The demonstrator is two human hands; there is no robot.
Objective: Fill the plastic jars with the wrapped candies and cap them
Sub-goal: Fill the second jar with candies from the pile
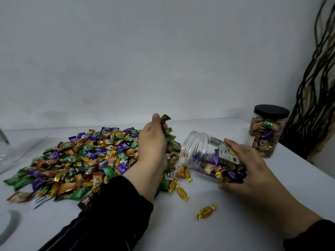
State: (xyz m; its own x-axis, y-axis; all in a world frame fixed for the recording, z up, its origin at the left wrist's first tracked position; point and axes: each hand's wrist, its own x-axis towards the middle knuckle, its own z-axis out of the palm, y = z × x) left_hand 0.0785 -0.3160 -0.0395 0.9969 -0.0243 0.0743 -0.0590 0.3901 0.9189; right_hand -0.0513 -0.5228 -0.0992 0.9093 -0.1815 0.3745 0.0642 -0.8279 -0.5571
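Our left hand (154,142) grips a bunch of wrapped candies (165,119) above the pile (76,160) on the white tabletop (226,223). Just right of it, our right hand (250,169) holds the open jar (204,153) tilted on its side, partly filled. A capped full jar (266,131) stands behind, near the tabletop's right edge.

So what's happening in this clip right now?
A person is packing wrapped candies into plastic jars at a white table. The left hand grips a few candies lifted from the big candy pile, near the mouth of an open jar. The right hand holds that jar tilted on its side, mouth toward the pile; it is partly filled and uncapped. Behind it stands a full jar already capped with a black lid.
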